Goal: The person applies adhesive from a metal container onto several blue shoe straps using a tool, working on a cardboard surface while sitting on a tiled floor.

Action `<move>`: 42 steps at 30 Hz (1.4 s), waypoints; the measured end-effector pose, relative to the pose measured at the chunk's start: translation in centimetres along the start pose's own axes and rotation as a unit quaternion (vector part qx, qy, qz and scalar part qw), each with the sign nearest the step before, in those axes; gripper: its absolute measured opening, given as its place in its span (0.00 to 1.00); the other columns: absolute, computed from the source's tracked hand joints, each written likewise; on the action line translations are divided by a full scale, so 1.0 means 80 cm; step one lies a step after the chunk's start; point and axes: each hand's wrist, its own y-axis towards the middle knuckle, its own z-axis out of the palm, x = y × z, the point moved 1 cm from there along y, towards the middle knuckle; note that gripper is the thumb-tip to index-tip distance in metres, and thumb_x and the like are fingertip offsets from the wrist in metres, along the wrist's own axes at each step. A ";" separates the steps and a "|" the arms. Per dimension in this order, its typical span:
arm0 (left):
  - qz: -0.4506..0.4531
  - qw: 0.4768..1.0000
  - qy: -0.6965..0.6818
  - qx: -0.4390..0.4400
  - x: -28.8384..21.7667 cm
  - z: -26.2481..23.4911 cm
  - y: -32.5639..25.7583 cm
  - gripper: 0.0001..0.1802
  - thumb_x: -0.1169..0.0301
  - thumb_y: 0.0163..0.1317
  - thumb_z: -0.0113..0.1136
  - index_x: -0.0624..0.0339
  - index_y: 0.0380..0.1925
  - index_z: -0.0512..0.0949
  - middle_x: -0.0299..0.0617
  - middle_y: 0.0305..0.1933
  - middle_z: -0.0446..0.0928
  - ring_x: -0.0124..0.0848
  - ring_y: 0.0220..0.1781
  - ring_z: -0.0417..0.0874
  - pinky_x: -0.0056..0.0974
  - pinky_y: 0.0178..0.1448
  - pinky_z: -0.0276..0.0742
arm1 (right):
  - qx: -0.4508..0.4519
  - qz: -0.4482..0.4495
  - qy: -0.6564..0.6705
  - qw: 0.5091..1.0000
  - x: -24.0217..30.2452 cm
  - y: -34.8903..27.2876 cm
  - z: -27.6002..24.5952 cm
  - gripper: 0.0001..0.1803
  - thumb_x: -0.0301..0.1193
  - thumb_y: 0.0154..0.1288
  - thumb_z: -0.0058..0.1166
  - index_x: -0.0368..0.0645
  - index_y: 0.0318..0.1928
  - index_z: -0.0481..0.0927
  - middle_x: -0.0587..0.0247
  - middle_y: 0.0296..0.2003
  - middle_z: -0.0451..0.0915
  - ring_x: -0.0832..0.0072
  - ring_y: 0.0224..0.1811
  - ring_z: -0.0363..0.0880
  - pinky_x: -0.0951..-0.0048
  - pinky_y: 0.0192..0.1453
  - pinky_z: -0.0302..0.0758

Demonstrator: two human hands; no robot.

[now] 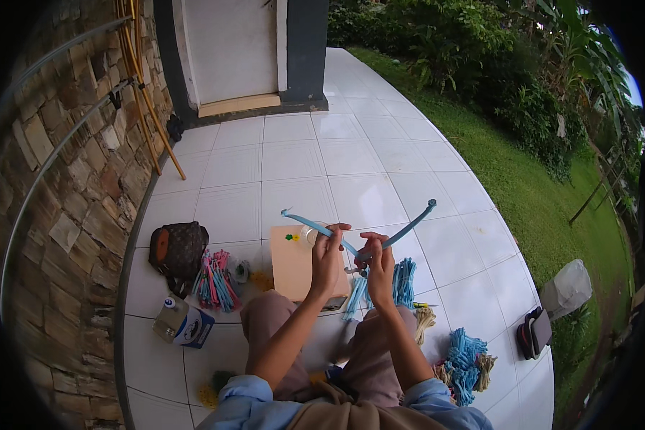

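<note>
Above my lap, my left hand (pixel 327 252) and my right hand (pixel 380 266) are close together, both closed on a light blue strap (pixel 410 226). The strap rises from between them in a wide V, one end up to the left, the other up to the right. Its right end looks rolled or knotted. A small pale piece shows between my hands, too small to name. Below them lies a peach-coloured board (pixel 289 258) with small green and yellow flower shapes (pixel 292 237) and a clear round container (pixel 309 234). Bundled blue straps (pixel 404 281) lie beside my right hand.
Left are a dark backpack (pixel 177 251), pink and blue straps (pixel 218 283), and a bottle (pixel 170 315) beside a blue-white pack (pixel 195 328). Right are more blue bundles (pixel 466 362), a dark pouch (pixel 533 334) and a plastic bag (pixel 567 288). A stone wall (pixel 64 215) borders the tiles.
</note>
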 end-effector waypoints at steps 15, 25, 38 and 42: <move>-0.193 0.978 0.048 0.067 0.136 -0.111 0.065 0.08 0.78 0.51 0.66 0.67 0.30 0.77 0.41 0.30 0.79 0.27 0.34 0.82 0.29 0.42 0.79 | 0.240 0.202 0.022 0.949 -0.144 0.104 -0.094 0.48 0.23 0.56 0.59 0.42 0.68 0.40 0.65 0.33 0.65 0.75 0.29 0.73 0.75 0.29 0.75; -0.112 0.987 0.017 0.114 0.137 -0.070 0.072 0.07 0.82 0.50 0.65 0.70 0.28 0.76 0.42 0.30 0.78 0.28 0.35 0.83 0.29 0.41 0.82 | 0.250 0.207 -0.047 0.945 -0.108 0.151 -0.131 0.65 0.19 0.37 0.70 0.49 0.70 0.35 0.65 0.26 0.70 0.71 0.27 0.78 0.69 0.29 0.80; -0.245 0.952 0.183 -0.007 0.237 -0.143 0.062 0.08 0.75 0.50 0.67 0.65 0.26 0.77 0.40 0.26 0.80 0.23 0.31 0.81 0.26 0.35 0.77 | 0.327 0.273 -0.100 0.899 -0.259 0.132 -0.112 0.54 0.11 0.54 0.51 0.56 0.68 0.29 0.59 0.36 0.66 0.75 0.29 0.76 0.71 0.35 0.79; -0.218 0.949 0.224 -0.040 0.266 -0.158 0.058 0.07 0.75 0.49 0.68 0.64 0.25 0.77 0.39 0.24 0.79 0.22 0.27 0.80 0.25 0.32 0.75 | 0.312 0.272 -0.074 0.907 -0.319 0.130 -0.107 0.53 0.11 0.54 0.51 0.55 0.68 0.30 0.59 0.36 0.66 0.75 0.29 0.76 0.72 0.36 0.79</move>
